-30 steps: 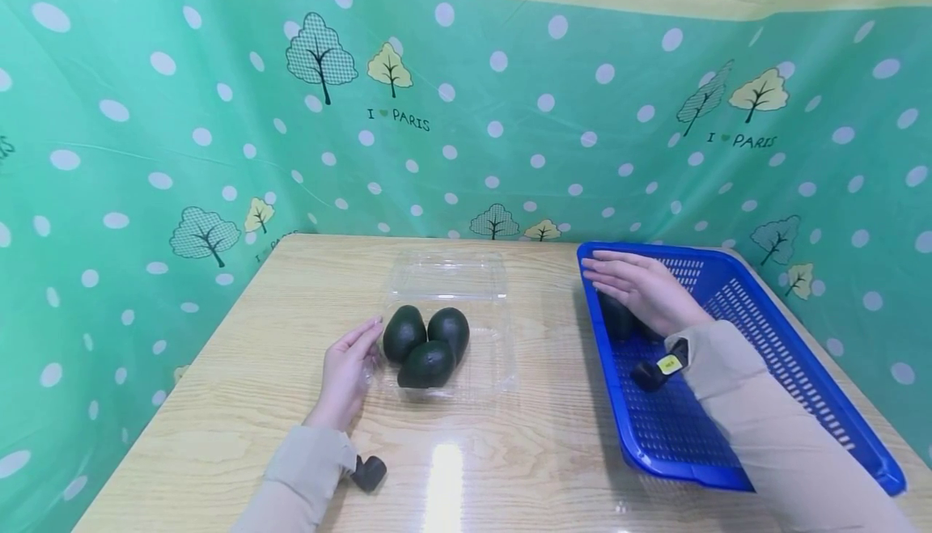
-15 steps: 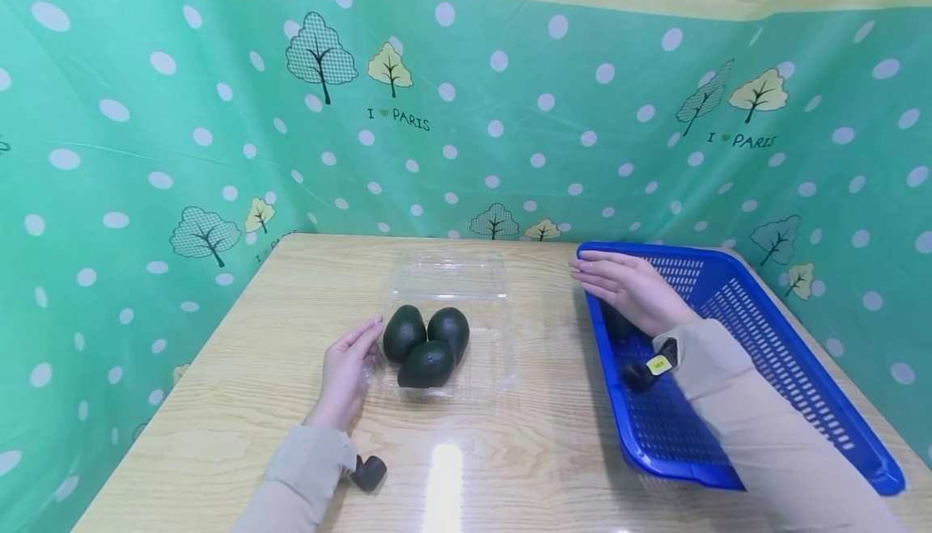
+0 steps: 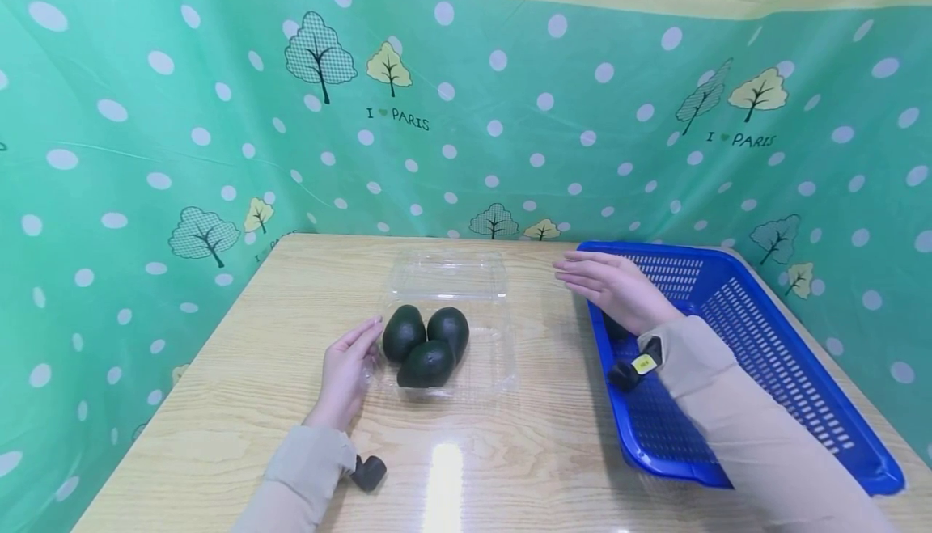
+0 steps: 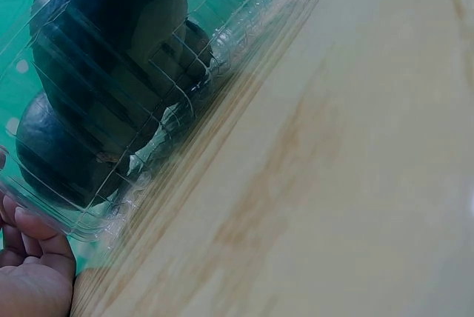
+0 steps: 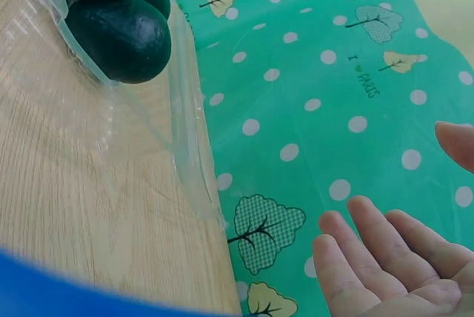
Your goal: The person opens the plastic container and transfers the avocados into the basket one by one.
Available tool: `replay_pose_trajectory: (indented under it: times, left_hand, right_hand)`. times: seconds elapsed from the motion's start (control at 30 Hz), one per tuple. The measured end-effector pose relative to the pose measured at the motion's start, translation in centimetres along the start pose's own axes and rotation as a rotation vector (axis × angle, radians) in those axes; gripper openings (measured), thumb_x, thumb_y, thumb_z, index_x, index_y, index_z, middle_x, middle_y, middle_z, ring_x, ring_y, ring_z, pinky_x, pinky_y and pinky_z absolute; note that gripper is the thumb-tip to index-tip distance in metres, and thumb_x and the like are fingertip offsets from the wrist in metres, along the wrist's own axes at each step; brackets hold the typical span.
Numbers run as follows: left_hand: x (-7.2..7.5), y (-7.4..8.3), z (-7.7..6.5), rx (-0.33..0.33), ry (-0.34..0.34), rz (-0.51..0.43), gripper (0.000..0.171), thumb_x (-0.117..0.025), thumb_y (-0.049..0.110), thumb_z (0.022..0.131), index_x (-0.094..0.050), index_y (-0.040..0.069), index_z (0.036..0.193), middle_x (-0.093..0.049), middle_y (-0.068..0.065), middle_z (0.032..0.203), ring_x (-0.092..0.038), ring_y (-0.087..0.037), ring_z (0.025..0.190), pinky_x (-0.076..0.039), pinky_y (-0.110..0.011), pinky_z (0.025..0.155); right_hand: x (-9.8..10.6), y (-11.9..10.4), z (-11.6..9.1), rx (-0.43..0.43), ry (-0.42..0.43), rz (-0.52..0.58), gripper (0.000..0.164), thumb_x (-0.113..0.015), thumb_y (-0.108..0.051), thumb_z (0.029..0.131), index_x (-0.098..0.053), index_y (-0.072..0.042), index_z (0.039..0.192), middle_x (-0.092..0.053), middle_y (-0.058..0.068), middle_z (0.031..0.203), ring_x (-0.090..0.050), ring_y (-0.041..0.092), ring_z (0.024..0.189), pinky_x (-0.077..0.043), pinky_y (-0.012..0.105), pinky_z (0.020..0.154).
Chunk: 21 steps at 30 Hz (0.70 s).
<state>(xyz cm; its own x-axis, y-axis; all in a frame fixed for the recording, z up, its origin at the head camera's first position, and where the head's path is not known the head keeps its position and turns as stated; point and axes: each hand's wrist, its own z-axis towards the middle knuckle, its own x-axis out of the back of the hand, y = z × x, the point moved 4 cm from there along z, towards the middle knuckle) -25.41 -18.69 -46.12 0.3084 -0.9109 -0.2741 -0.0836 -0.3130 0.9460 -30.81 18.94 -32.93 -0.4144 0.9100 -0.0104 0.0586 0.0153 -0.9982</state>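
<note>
Three dark green avocados point(image 3: 426, 364) lie together in the left part of a clear plastic clamshell container point(image 3: 495, 355), whose lid point(image 3: 447, 274) is folded back away from me. At the container's left edge, my left hand point(image 3: 345, 373) pinches the rim; the left wrist view shows its curled fingers point(image 4: 37, 232) against the plastic. My right hand point(image 3: 617, 290) hovers over the left rim of a blue basket point(image 3: 615, 412), with straight fingers and nothing held. In the right wrist view its palm point(image 5: 415, 298) is bare. A dark rounded thing point(image 3: 615, 327) in the basket is mostly hidden beneath that hand.
The wooden table point(image 3: 240, 403) ends at a green dotted curtain point(image 3: 466, 153) behind and on both sides. Perforated high walls surround the basket, which stands along the right side. A black wrist camera point(image 3: 370, 474) hangs by my left sleeve.
My right hand has moved left, from inside the basket to over its left rim. The left hand, the container and the avocados have stayed in place.
</note>
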Motion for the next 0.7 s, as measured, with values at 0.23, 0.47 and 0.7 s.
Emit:
replay_pose_trajectory:
  times: [0.23,0.47,0.7]
  left_hand:
    - [0.0,0.1,-0.1,0.003,-0.002,0.007,0.044,-0.069,0.018,0.093,-0.057,0.003,0.133,-0.066,0.012,0.102,-0.053,-0.001,0.077,-0.048,-0.011,0.071]
    - [0.0,0.1,-0.1,0.001,0.008,0.018,0.043,-0.069,0.019,0.093,-0.058,0.003,0.132,-0.066,0.012,0.097,-0.053,-0.001,0.075,-0.047,-0.011,0.068]
    - [0.0,0.1,0.0,0.000,0.005,0.013,0.043,-0.069,0.017,0.093,-0.058,0.002,0.132,-0.066,0.012,0.101,-0.053,-0.001,0.076,-0.047,-0.011,0.069]
  right_hand:
    - [-1.0,0.1,0.4,-0.014,-0.013,-0.025,0.057,-0.046,-0.020,0.106,-0.025,0.006,0.152,-0.031,0.027,0.156,-0.037,0.035,0.144,-0.031,0.040,0.119]
    - [-1.7,0.4,0.9,-0.015,-0.029,-0.027,0.053,-0.043,-0.015,0.106,-0.025,0.008,0.151,-0.032,0.028,0.155,-0.037,0.036,0.143,-0.035,0.035,0.117]
    - [-2.4,0.7,1.1,-0.012,-0.034,-0.014,0.053,-0.046,-0.013,0.104,-0.027,0.009,0.150,-0.035,0.028,0.154,-0.043,0.034,0.140,-0.036,0.036,0.116]
